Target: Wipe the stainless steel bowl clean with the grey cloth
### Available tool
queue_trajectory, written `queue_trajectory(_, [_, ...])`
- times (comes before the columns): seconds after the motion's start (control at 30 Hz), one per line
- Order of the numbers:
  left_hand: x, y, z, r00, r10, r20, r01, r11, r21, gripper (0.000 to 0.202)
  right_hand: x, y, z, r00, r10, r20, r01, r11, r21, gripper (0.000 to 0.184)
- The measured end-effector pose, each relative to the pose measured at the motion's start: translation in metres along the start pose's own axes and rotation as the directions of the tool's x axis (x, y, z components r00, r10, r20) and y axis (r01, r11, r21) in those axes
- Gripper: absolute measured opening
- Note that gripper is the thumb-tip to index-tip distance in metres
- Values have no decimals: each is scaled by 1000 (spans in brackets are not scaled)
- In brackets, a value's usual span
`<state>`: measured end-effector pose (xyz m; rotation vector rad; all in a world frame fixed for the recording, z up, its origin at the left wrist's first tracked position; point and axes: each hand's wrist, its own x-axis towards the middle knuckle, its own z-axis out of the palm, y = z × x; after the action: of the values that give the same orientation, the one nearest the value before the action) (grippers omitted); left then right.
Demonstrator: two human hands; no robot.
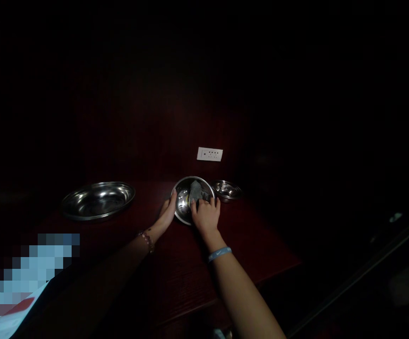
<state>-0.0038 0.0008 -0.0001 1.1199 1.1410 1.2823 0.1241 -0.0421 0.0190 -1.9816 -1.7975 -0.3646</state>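
Observation:
A shiny metal bowl [182, 203] is tilted towards me above the dark red tabletop. My left hand [167, 214] grips its left side, thumb at the rim and fingers mostly hidden behind. My right hand [206, 216] reaches over the near right rim, fingers bent onto a crumpled grey cloth [197, 189] that lies against the inside of the bowl. Just behind and to the right stands a smaller metal bowl [225, 189], which neither hand holds.
A wide metal basin [98, 201] sits on the left of the red table [186, 268]. A white socket panel [209, 154] is on the dark wall behind. A bright pixelated patch [31, 273] fills the lower left. The surroundings are very dark.

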Motion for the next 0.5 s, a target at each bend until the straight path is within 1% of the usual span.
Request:
queue_trajectory(0.17, [1, 0, 0, 1000, 12, -21, -12, 1000, -1, 62, 1, -2, -7, 1000, 7, 17, -6, 998, -62, 54])
queue_trajectory(0.27, [1, -1, 0, 1000, 5, -20, -4, 1000, 15, 65, 1, -3, -9, 999, 5, 47, -2, 998, -68, 55])
queue_trajectory(0.37, [3, -3, -1, 1000, -6, -27, 7, 999, 41, 67, 0, -3, -10, 995, -15, 94, 17, 1000, -26, 56])
queue_trajectory(0.5, [8, -7, -2, 1000, 20, -18, -19, 999, 45, 69, 0, -4, -10, 981, -74, 178, 54, 992, 112, 55])
